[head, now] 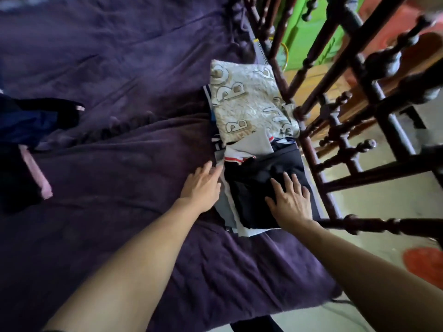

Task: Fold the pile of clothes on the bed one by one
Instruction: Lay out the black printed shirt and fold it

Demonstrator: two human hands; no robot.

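A stack of folded clothes lies on the purple bedspread [124,68] beside the bed rail. A folded black garment [254,185] is on top at the near end, over grey and white pieces with red trim [242,154]. A beige folded cloth with letter print [247,101] lies at the far end. My right hand [291,200] rests flat on the black garment, fingers spread. My left hand [202,185] lies open at the stack's left edge, fingertips touching it. Unfolded dark blue and black clothes with a pink band [26,149] lie at the far left.
A dark turned-wood bed rail [340,149] runs along the right side of the stack. Beyond it are a concrete floor, a red mat [424,262] and a green wall [309,27]. A spiral notebook edge [261,51] shows near the rail.
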